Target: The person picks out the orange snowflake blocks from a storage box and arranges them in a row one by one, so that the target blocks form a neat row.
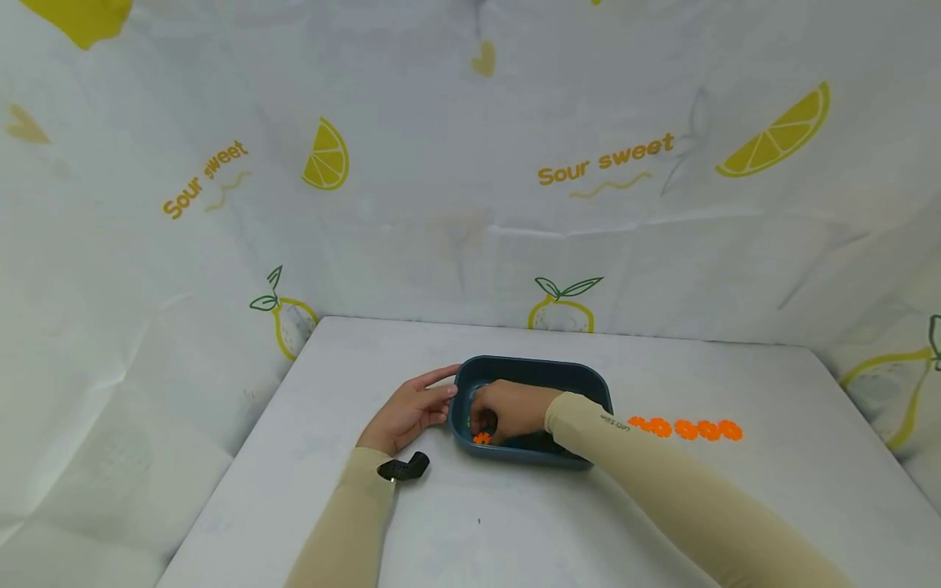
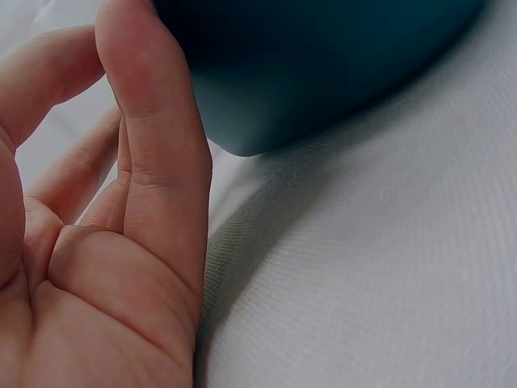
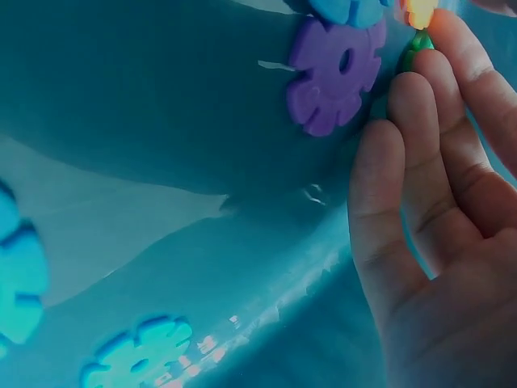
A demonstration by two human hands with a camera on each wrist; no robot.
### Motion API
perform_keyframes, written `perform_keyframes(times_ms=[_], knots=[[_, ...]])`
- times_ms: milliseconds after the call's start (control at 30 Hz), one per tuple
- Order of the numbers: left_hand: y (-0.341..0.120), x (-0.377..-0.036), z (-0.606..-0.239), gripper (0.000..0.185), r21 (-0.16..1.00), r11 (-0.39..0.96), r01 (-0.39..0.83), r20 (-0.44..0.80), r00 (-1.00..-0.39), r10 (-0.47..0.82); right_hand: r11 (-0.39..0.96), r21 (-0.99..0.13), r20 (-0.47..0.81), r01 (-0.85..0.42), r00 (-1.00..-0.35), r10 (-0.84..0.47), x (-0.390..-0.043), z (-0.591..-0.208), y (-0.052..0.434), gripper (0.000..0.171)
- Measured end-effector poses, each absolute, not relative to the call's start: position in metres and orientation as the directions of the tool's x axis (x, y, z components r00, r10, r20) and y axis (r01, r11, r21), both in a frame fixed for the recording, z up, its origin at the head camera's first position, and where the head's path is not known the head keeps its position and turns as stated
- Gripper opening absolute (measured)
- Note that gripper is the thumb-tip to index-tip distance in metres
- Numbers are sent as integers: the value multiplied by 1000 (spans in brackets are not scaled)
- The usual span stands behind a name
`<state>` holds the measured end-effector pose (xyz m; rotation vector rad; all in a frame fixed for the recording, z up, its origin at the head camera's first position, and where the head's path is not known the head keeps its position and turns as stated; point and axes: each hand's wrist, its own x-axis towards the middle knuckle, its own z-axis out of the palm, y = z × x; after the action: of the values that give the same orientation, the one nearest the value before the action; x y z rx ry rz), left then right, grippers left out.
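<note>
A dark teal bin (image 1: 537, 459) stands on the white table, and my right hand (image 1: 515, 408) reaches down into its left part. Between thumb and index fingertip, that hand pinches an orange notched plastic disc (image 1: 481, 438). Just beneath the fingertips in the right wrist view is a green piece (image 3: 418, 50). A purple notched disc (image 3: 335, 77) and blue discs (image 3: 137, 356) lie in the bin near the fingers. My left hand (image 1: 412, 410) rests against the bin's left side with its fingers extended, touching the wall (image 2: 266, 97).
To the right of the bin, a row of several orange notched discs (image 1: 686, 429) lies on the table (image 1: 779, 498). Behind the table hangs a white cloth (image 1: 441, 163) printed with lemons. A black strap (image 1: 403, 467) is on the left wrist.
</note>
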<state>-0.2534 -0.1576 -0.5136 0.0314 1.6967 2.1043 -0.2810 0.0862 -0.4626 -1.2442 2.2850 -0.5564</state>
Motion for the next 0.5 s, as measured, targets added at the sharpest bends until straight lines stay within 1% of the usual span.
perform_keyframes(times_ms=[200, 500], knots=[[-156, -254, -513, 51, 934, -153, -323, -255, -903, 345, 530, -556, -198, -641, -517, -833, -284, -457, 94, 19], [-156, -253, -511, 48, 935, -136, -327, -270, -907, 324, 546, -642, -174, -538, -591, -787, -293, -451, 109, 23]])
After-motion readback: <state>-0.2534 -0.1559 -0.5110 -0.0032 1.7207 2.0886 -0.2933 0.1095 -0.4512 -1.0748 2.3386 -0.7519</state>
